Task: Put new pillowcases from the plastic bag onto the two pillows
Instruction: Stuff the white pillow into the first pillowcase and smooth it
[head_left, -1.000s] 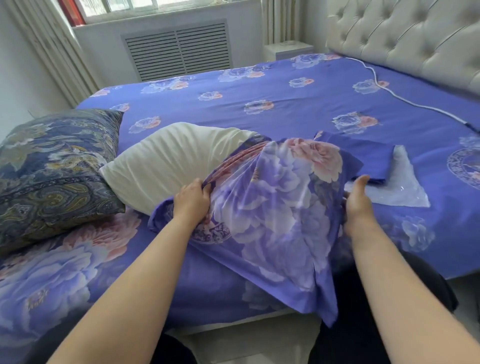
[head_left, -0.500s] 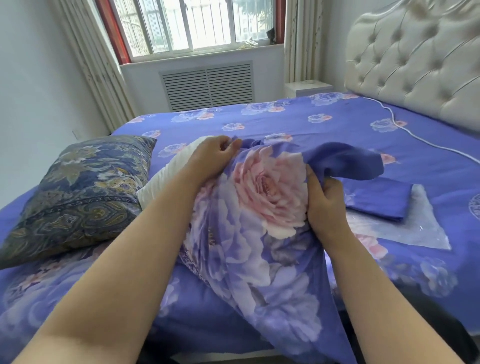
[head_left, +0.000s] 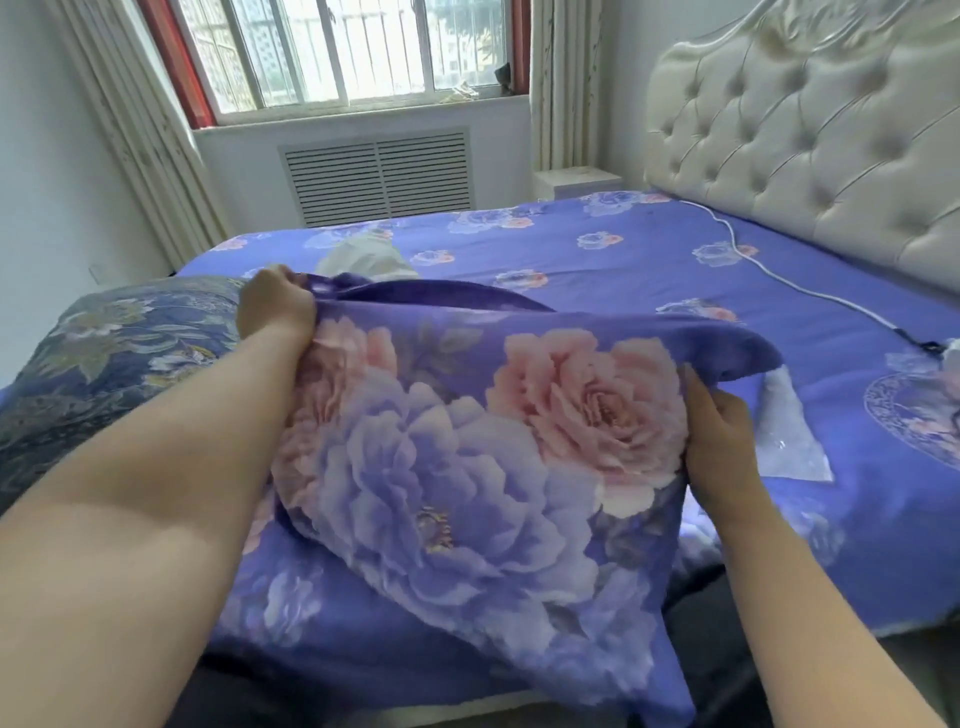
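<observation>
Pillowcase (head_left: 467, 457): purple cloth printed with large pink and lilac flowers, pulled over a pillow and raised above the near edge of the bed (head_left: 623, 270). Its lower end hangs down over the bed's edge.

Pillow (head_left: 369, 260): cream, almost wholly inside the pillowcase; only a small end shows past the far open edge, just beyond the left hand.

Left hand (head_left: 278, 306): fingers curled tight, gripping the far left corner of the pillowcase's opening, cloth bunched in the fist.

Right hand (head_left: 719, 431): fingers curled round the right edge of the pillowcase, thumb on top, holding the cloth and the pillow's side within it.

Second pillow (head_left: 104, 364): dark blue with a leaf and flower pattern, lying on the bed to the left, partly behind the left forearm.

Plastic bag (head_left: 789, 441): clear, flat on the bed just right of the right hand. Whether anything lies on it cannot be told; the raised pillowcase hides its left part.

Cable (head_left: 779, 280): white, running across the bed from near the headboard (head_left: 810, 145) toward the right edge.

Window (head_left: 353, 52) and wall vent (head_left: 379, 176): on the far wall, beyond the bed.
</observation>
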